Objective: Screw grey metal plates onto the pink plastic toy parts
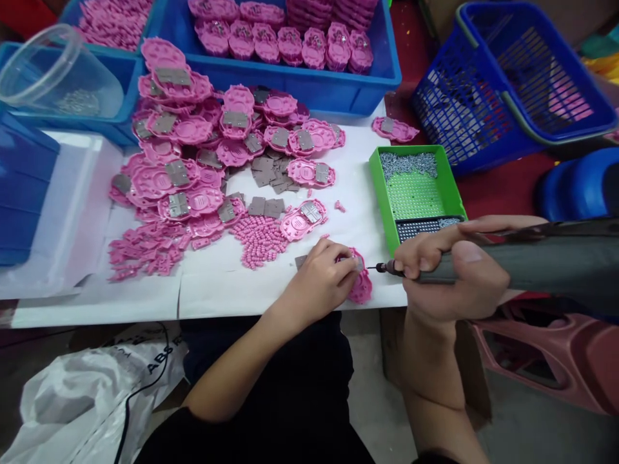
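Note:
My left hand [319,280] presses a pink plastic casing [362,288] against the white table near its front edge, with fingers curled over it and hiding much of it. In my right hand [454,280] is a dark electric screwdriver [546,254], held almost level. Its thin bit points left at the casing; I cannot tell whether the tip touches it. A grey metal plate [300,261] pokes out beside my left hand. Just beyond lies another pink casing [296,225] with a metal plate on it. Small pink beads [261,240] are heaped to its left.
A green tray [380,193] of small screws stands beyond my right hand. Pink casings [193,129] pile up at the left, near loose metal plates [271,171]. Behind stand a blue bin [309,84] of stacked pink parts and a blue basket [464,96].

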A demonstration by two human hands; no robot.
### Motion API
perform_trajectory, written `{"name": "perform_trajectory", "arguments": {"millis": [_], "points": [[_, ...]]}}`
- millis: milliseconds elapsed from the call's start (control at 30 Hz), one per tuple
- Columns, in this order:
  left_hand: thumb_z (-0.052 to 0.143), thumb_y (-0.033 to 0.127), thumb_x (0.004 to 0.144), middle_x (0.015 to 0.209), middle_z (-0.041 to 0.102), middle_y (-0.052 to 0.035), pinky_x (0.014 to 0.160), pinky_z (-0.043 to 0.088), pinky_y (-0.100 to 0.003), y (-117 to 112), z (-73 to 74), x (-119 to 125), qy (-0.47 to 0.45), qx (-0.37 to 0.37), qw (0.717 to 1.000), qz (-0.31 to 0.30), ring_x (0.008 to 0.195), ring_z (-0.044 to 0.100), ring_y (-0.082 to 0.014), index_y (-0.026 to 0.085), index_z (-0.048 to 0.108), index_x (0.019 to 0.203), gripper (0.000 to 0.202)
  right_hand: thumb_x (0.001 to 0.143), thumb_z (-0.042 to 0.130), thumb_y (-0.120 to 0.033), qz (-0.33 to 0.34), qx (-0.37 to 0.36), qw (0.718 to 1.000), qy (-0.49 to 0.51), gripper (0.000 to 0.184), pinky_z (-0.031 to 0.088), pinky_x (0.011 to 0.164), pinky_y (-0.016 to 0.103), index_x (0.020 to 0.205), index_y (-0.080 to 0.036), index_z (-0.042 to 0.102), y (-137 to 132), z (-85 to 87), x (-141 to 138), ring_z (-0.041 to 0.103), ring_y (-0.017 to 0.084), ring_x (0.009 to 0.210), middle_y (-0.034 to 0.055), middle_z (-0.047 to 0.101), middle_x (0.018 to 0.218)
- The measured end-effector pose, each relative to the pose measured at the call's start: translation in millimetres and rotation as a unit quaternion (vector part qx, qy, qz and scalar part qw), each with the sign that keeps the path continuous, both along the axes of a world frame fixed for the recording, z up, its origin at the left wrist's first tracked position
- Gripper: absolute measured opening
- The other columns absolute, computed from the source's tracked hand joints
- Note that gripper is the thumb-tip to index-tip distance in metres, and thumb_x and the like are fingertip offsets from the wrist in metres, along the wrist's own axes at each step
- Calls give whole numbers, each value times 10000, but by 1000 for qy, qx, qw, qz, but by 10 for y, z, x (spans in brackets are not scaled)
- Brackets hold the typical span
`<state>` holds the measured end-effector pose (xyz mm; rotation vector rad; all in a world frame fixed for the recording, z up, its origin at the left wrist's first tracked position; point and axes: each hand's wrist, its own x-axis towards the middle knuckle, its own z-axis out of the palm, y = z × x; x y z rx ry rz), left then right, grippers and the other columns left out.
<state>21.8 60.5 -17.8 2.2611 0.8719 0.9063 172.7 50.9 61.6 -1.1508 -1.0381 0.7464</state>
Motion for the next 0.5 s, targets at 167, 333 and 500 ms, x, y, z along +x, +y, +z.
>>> {"name": "perform_trajectory", "arguments": {"millis": [167, 333, 500], "points": [[611, 157, 995, 998, 710, -73, 1004, 522, -442, -6, 6, -5, -10, -1, 1000, 0, 952, 584, -207, 167, 728, 993, 117, 816, 572, -323, 1, 48, 999, 0, 313, 382, 379, 284, 532, -223, 485, 13, 3, 8, 413, 113, 367, -27, 383, 440], [607, 148, 994, 998, 707, -81, 956, 537, -413, -11, 10, -2, -7, -1, 1000, 1, 953, 578, -211, 161, 733, 977, 129, 798, 557, -270, -16, 74, 997, 11, 227, 369, 361, 294, 578, -220, 529, -15, -70, 21, 379, 108, 354, -32, 375, 469], [615, 152, 995, 1021, 709, -76, 993, 527, -414, -10, -4, -2, -5, 9, 1000, 1, 975, 582, -209, 162, 730, 994, 115, 805, 582, -201, -47, 112, 993, 16, 150, 427, 381, 296, 665, -254, 592, -23, -103, 5, 417, 115, 394, -39, 467, 536]]}}
